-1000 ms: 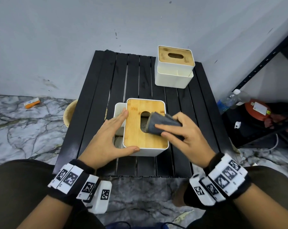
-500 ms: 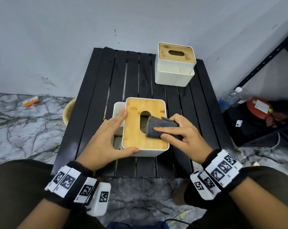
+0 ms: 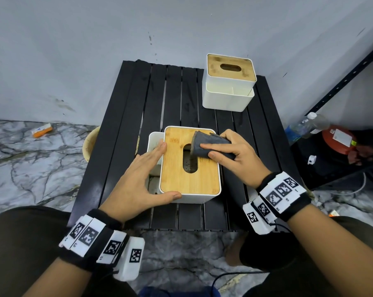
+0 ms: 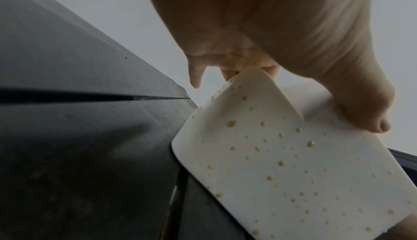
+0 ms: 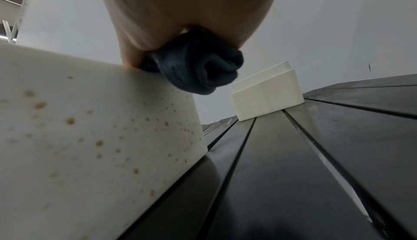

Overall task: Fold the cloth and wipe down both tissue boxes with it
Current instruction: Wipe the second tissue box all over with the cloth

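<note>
The right hand point(image 3: 235, 159) has its fingers and thumb curled round the folded dark cloth point(image 3: 211, 144), clamped on it, with the cloth pressed on the far right part of the bamboo lid point(image 3: 190, 181) of the near tissue box point(image 3: 194, 198). From the right wrist view the cloth point(image 5: 198, 69) bunches over the box's upper edge. The left hand point(image 3: 138, 179) lies flat with straight fingers against the box's left side, thumb along the front wall. That white wall point(image 4: 282, 172) is speckled with yellowish spots, possibly droplets; the view is too soft to say. The far tissue box point(image 3: 228, 82) stands at the desk's point(image 3: 121, 129) back right, well apart.
</note>
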